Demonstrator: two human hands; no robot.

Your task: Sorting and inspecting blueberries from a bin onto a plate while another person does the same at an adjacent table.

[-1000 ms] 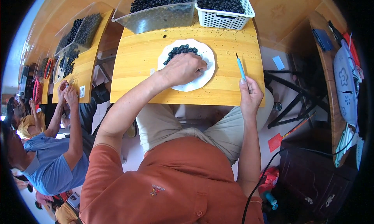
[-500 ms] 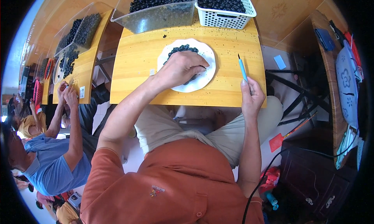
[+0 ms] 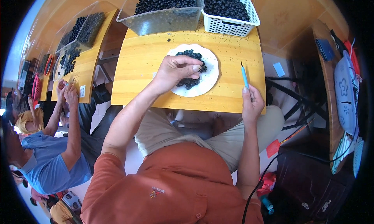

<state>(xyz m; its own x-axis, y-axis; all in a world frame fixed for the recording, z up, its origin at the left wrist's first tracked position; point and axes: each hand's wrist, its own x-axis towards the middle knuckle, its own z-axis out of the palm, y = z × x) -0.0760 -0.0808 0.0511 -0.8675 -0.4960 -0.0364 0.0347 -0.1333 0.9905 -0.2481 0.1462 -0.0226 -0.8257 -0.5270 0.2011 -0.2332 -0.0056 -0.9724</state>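
Note:
A white scalloped plate (image 3: 210,77) lies on the wooden table, holding a heap of small, round, blue-black pieces (image 3: 189,83) that look like berries or beads. Over the plate, my left hand (image 3: 175,72) has thumb and forefinger pinched together; anything between them is too small to make out against the dark pieces. My right hand (image 3: 252,103), by the table's near right edge, grips a slim light-blue pen-like tool (image 3: 244,76). Its thin dark tip points up and away from me, apart from the plate.
Behind the plate stand a clear plastic bin (image 3: 163,23) and a white perforated basket (image 3: 230,27), both full of dark round pieces. Dark specks dot the table (image 3: 136,68). At left, a person in blue (image 3: 54,157) works at another table. A wooden shelf (image 3: 331,99) stands at right.
My left hand has turned so its thumb and fingertips show, still over the plate. My right hand keeps hold of the tool. The whole view has shifted slightly.

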